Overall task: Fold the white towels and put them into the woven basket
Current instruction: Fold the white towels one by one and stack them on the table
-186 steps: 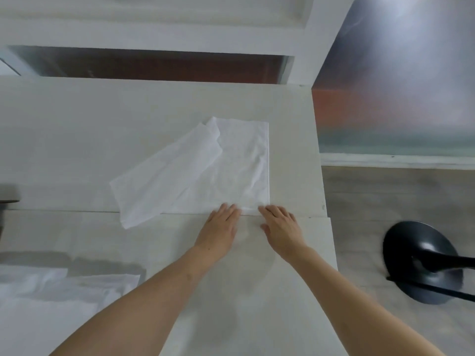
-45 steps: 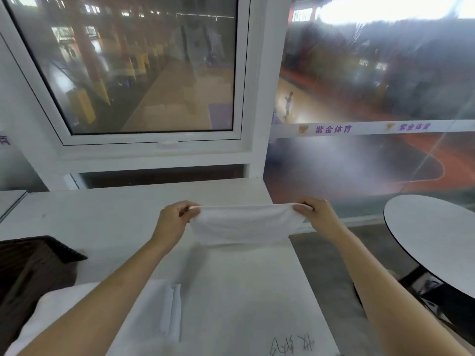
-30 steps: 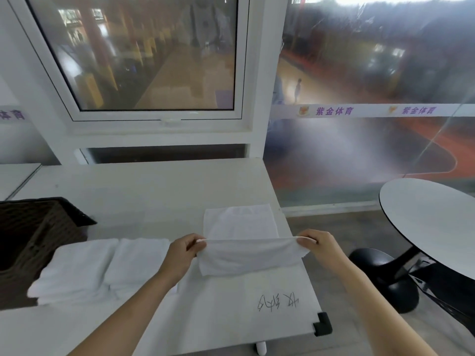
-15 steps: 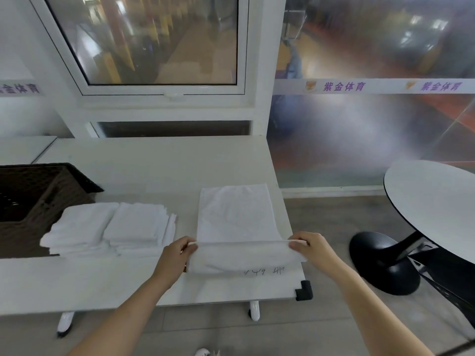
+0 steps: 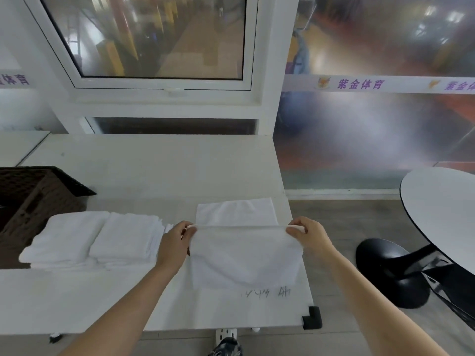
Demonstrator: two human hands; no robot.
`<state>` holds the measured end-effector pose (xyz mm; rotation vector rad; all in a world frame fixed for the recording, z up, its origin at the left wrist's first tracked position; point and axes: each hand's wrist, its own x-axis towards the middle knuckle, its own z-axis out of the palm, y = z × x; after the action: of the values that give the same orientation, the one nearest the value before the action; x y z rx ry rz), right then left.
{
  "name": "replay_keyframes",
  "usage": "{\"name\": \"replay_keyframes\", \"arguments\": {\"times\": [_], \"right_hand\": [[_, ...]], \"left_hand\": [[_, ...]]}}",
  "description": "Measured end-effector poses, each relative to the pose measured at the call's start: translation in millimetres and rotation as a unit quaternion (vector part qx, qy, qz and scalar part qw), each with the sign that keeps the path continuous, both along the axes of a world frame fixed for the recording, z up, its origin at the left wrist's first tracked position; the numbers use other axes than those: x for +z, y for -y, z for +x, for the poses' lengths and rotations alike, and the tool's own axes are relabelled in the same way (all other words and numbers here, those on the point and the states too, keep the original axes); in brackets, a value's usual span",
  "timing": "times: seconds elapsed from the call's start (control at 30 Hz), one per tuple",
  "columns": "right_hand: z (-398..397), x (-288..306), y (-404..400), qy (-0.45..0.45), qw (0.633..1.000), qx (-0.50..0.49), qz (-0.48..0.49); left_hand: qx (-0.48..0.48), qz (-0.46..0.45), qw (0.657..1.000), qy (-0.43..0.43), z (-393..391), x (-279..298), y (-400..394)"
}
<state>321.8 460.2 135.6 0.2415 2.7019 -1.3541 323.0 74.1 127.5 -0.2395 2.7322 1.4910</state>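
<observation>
A white towel (image 5: 244,255) lies on the white table (image 5: 154,165), its near part lifted into a fold. My left hand (image 5: 174,242) pinches the fold's left corner, and my right hand (image 5: 308,235) pinches the right corner. The towel's far part (image 5: 236,210) rests flat on the table beyond the fold. To the left sit two stacks of folded white towels (image 5: 95,237). The dark woven basket (image 5: 38,194) stands at the table's left edge, touching the stacks; its inside is mostly out of view.
A round grey table (image 5: 442,211) on a black pedestal base (image 5: 393,273) stands close on the right. The white table's right edge and its black corner guard (image 5: 312,317) are near my right arm. Windows and a wall rise behind. My shoe (image 5: 226,346) shows below.
Both hands have carried the towel's pinched edge away from me over the flat part, making the fold deeper. The camera has tilted down a little.
</observation>
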Motion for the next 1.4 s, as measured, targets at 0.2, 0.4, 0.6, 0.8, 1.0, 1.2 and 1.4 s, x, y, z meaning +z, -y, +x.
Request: {"name": "replay_keyframes", "arguments": {"times": [0.2,0.4,0.6,0.8,1.0,1.2,1.4], "right_hand": [[-99.2,-25.5,18.7,-0.005,0.998,-0.050,-0.029],[-175.8,-72.7,34.0,0.026,0.994,-0.105,-0.024],[-228.9,-117.5,43.5,0.003,0.995,-0.093,0.029],[-261.5,-165.2,50.6,0.048,0.992,-0.056,0.101],[-265.2,-194.0,47.8,0.054,0.974,-0.015,0.219],[-216.7,-204.2,57.0,-0.019,0.939,0.087,0.332],[-142.0,-219.3,55.6,-0.025,0.943,0.169,0.286]], "left_hand": [[0.019,-0.056,0.998,0.001,-102.6,-25.1,-3.8],[0.031,-0.077,0.995,0.053,-176.6,-80.5,-6.0],[0.014,-0.143,0.987,0.074,-221.8,-123.6,-2.9],[0.001,-0.225,0.965,0.133,-246.5,-159.3,-1.7],[-0.038,-0.262,0.954,0.138,-244.0,-180.3,-4.6],[-0.192,-0.374,0.907,0.002,-203.2,-206.7,-12.7],[-0.296,-0.364,0.882,-0.031,-135.0,-214.3,-33.1]]}}
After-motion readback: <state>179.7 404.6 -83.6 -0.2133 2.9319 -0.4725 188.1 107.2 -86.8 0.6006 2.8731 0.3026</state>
